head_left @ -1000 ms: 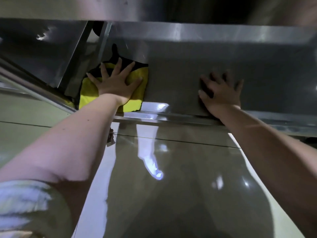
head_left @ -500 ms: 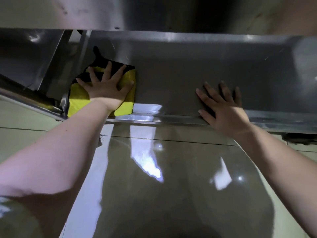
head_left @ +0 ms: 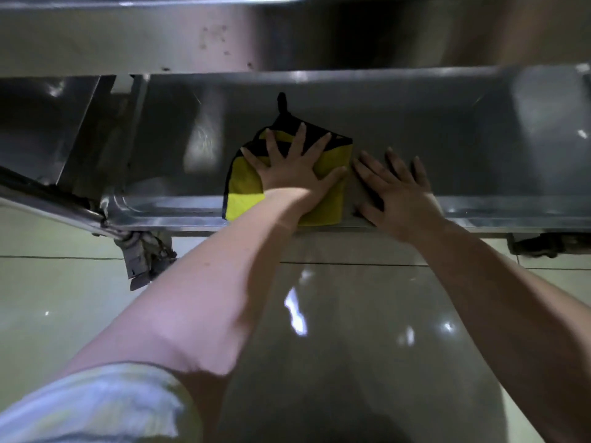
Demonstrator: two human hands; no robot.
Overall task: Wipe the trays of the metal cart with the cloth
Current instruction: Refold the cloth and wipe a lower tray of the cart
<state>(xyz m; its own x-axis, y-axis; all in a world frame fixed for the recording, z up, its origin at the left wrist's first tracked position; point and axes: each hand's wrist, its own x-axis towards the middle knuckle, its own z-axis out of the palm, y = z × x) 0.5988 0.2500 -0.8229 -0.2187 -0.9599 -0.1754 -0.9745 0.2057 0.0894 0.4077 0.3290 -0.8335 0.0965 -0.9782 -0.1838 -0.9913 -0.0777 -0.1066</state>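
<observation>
- While your left hand [head_left: 294, 177] presses the yellow cloth [head_left: 244, 190] flat, fingers spread, it has slid from the left end of the cart tray [head_left: 479, 139] to its middle.
- Your right hand [head_left: 399, 193], fingers spread, braces flat just beside the cloth.
- Likely: right half remains unwiped.

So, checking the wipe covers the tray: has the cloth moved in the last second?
Yes. The cloth, pressed under the left hand, slid right along the tray, away from its left corner, to beside the right hand.
</observation>
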